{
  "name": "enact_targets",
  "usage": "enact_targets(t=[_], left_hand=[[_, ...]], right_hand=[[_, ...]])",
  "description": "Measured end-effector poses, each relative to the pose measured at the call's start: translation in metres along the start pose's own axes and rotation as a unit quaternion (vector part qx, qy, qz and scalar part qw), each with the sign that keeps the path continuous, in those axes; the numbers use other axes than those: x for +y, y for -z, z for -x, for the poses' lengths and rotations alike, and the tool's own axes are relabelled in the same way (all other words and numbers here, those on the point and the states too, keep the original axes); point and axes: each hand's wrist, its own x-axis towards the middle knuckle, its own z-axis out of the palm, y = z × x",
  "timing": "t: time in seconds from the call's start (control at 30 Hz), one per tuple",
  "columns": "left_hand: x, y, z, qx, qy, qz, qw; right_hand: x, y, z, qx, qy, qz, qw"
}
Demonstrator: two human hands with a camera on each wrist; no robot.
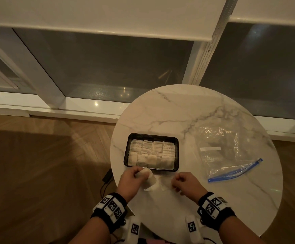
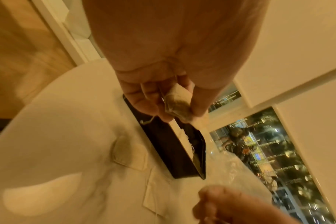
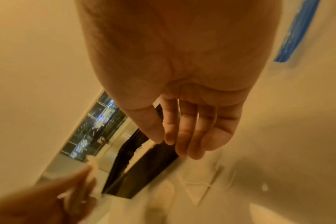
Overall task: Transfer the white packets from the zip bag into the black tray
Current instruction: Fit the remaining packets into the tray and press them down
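Step in hand: late stage of the transfer. Black rectangular plastic tray [image 1: 176, 140] at centre-left of the round white marble table [image 1: 213, 110], already filled with rows of white paper packets [image 1: 152, 152]. Clear plastic zip bag with blue slider strip [image 1: 231, 155] lying flat at the right of the table, apparently emptied.

Left hand [image 1: 131, 180] at the near edge of the tray, fingers and thumb pinching one white packet [image 2: 179, 103] just above the near rim. Two further loose packets [image 2: 130, 153] flat on the table just near of the tray, between the hands.

Right hand [image 1: 187, 184] near the loose packets, fingers loosely curled, thumb close to the forefinger, nothing visibly held; possible thread in the pinch, cannot tell.

Next move, as judged: lift the pinched packet over the near rim, set down on the filled rows, release; then collect the loose packets.
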Motion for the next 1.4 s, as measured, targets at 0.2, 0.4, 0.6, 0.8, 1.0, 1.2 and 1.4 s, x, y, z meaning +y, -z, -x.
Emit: enact_targets(t=[0.2,0.4,0.6,0.8,1.0,1.2,1.4], left_hand=[[-0.003,0.025,-0.002,0.075,0.047,0.122,0.989],[0.014,0.032,-0.015,0.073,-0.010,0.080,0.994],[0.044,0.010,-0.044,0.052,-0.100,-0.120,0.986],[0.060,-0.027,-0.079,-0.003,-0.053,-0.200,0.978],[0.044,-0.044,-0.093,-0.083,-0.032,-0.268,0.959],[0.039,-0.050,-0.098,-0.084,-0.033,-0.323,0.942],[0.041,-0.056,-0.099,-0.065,-0.047,-0.363,0.928]], right_hand=[[0.019,-0.015,-0.018,0.010,-0.033,0.145,0.989],[0.013,-0.030,-0.020,0.083,-0.032,0.105,0.990],[0.022,-0.029,-0.025,0.108,-0.024,0.093,0.990],[0.041,-0.022,-0.023,0.123,-0.011,0.045,0.991],[0.052,-0.016,-0.021,0.119,-0.009,0.027,0.992],[0.057,-0.016,-0.022,0.116,-0.001,0.020,0.993],[0.061,-0.015,-0.025,0.110,0.011,0.035,0.993]])
